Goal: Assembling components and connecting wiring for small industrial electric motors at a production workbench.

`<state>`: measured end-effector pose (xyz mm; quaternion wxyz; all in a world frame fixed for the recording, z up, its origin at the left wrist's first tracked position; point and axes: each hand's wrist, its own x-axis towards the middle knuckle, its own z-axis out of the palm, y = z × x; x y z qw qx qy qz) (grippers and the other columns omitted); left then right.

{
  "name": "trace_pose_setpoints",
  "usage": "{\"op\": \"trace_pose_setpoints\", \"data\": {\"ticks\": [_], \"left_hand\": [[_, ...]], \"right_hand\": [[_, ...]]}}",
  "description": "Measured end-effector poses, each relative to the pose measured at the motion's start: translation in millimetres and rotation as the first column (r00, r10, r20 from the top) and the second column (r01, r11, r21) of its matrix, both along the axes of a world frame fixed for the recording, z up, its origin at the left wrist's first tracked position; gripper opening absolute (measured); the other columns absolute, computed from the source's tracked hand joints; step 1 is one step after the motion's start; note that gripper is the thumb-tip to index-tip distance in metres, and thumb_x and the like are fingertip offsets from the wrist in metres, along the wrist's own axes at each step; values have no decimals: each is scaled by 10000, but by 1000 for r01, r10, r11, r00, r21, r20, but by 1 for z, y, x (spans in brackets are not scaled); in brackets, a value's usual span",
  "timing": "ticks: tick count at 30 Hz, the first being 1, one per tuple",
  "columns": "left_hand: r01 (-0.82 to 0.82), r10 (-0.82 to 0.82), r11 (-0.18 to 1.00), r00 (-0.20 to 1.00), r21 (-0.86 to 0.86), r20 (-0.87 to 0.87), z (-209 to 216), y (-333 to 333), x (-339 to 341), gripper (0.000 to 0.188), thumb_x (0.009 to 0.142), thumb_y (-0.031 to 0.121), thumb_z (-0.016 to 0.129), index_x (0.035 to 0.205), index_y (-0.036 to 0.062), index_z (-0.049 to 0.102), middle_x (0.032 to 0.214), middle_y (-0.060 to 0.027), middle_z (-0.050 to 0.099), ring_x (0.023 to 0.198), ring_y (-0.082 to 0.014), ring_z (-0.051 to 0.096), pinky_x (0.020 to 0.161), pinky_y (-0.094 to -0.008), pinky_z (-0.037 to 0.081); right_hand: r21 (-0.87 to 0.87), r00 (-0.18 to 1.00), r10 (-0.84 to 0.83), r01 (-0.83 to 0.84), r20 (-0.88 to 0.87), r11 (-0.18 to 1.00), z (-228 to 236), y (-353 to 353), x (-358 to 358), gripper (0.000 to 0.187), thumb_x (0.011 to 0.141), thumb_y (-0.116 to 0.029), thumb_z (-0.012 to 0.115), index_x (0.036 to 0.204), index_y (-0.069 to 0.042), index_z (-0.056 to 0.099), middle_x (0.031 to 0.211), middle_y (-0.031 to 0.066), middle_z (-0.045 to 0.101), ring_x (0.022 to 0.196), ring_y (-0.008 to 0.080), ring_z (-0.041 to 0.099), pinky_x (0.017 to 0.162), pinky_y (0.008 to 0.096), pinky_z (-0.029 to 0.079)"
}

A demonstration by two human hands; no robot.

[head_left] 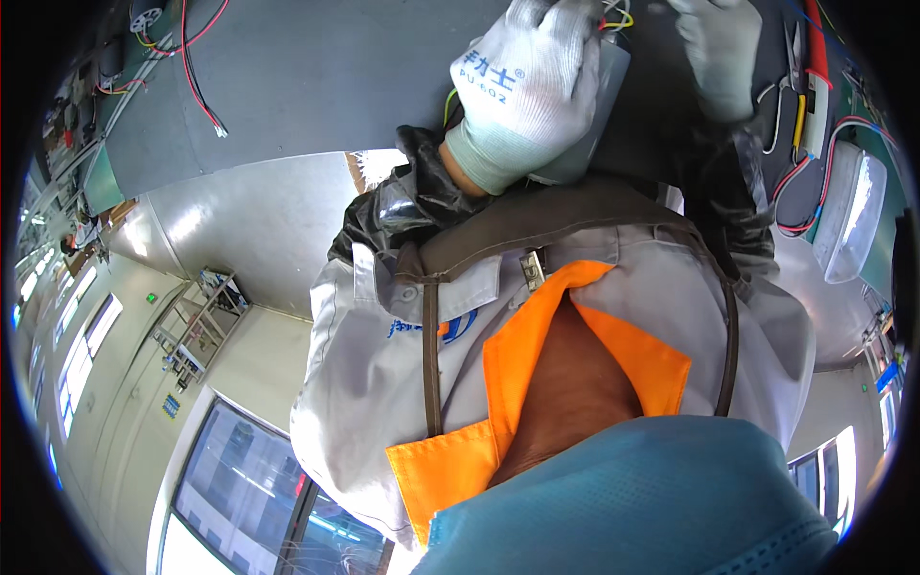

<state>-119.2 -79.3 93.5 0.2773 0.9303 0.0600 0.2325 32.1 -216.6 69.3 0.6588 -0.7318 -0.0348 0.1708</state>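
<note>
My left hand (527, 101), in a white knit glove, is closed around a smooth grey casing (606, 105) near the table edge. Its fingertips are partly cut off by the top of the view. Thin red, yellow and white wires (618, 17) come out at the far end of the casing. Just right of them is my right hand (724, 57), also gloved, with its fingers bent toward the wires. Those fingertips run up to the upper rim, so whether they pinch anything is hidden.
Red and black leads (196, 96) lie on the dark table mat (316, 77) at left. To the right are scissors (793, 57), a yellow-handled tool (798, 123), a red-handled tool (817, 57), looped wires (795, 228) and a pale plastic tray (851, 216).
</note>
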Motion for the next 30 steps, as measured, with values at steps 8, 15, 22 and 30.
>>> {"op": "trace_pose_setpoints", "data": {"ticks": [8, 15, 22, 30], "left_hand": [[25, -56, 986, 981, 167, 183, -20, 11, 3, 151, 857, 114, 688, 1005, 87, 673, 804, -116, 660, 551, -315, 636, 504, -406, 518], [126, -124, 987, 992, 96, -27, 3, 12, 7, 181, 890, 166, 685, 1052, 87, 664, 847, -130, 657, 659, -325, 662, 580, -429, 534], [133, -141, 979, 989, 155, 40, -7, 14, 9, 192, 895, 176, 697, 1058, 78, 672, 850, -131, 661, 669, -320, 660, 592, -414, 537], [188, -199, 976, 974, 113, 105, -13, 18, 10, 188, 895, 186, 737, 1046, 93, 673, 797, -95, 696, 630, -317, 673, 563, -399, 536]], "right_hand": [[7, 865, -285, 310, 412, 951, -3, -37, 94, 94, 935, -56, 692, 848, -21, 694, 746, -43, 618, 579, 23, 521, 495, 229, 386], [-504, 385, 759, -579, 525, 642, 17, -30, 37, 741, 791, -332, 845, 1403, -12, 577, 1411, 202, 597, 1292, 379, 569, 1081, 437, 446], [-328, 289, 405, -280, 867, 902, 4, 10, 1, 155, 895, -155, 724, 954, -12, 738, 969, 146, 726, 964, 345, 700, 855, 423, 561], [-141, 678, 337, -328, 654, 934, -8, -7, 14, 354, 992, -81, 620, 1340, -11, 616, 1148, 211, 705, 929, 301, 734, 760, 336, 572]]}}
